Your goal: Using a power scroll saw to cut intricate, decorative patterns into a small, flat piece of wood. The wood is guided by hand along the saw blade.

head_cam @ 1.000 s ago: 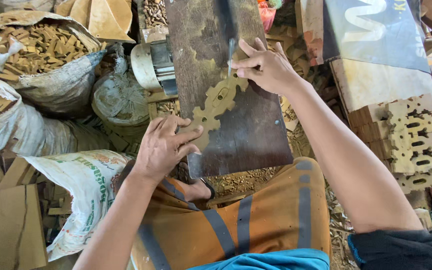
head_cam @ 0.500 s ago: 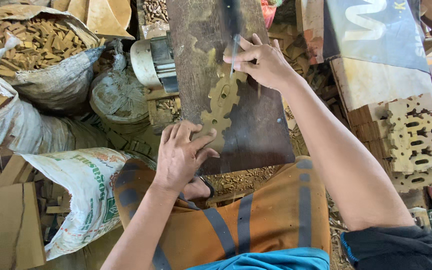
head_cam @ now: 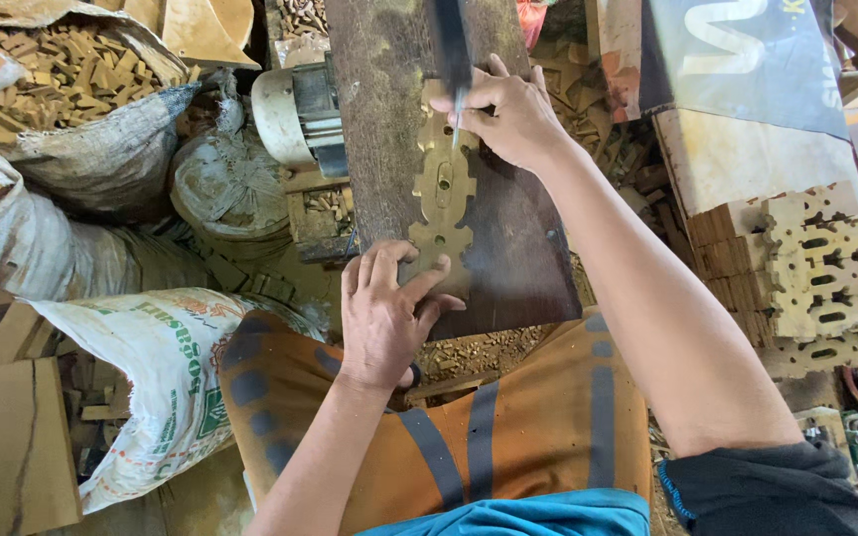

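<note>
Pretty cluttered woodshop floor here, sacks and offcuts everywhere, with a dark worn saw table (head_cam: 508,248) running up the middle of the view. On it lies a pale fretwork wood piece (head_cam: 441,194), a long ornamental cutout with slots in it, lying roughly lengthwise along the table. The left hand (head_cam: 387,313) sits flat on the near end of it, fingers spread and pressing down, not wrapped around anything. The right hand (head_cam: 508,114) is on the far end, fingers curled and pinching the edge of the piece right next to the thin saw blade (head_cam: 456,124) (blade's blurry, so exactly where it meets the wood is hard to tell). Left of the table there's an electric motor (head_cam: 295,114), a sack of small wood blocks (head_cam: 62,89), and a white printed sack (head_cam: 166,382). On the right, a stack of finished cutouts (head_cam: 806,268).
</note>
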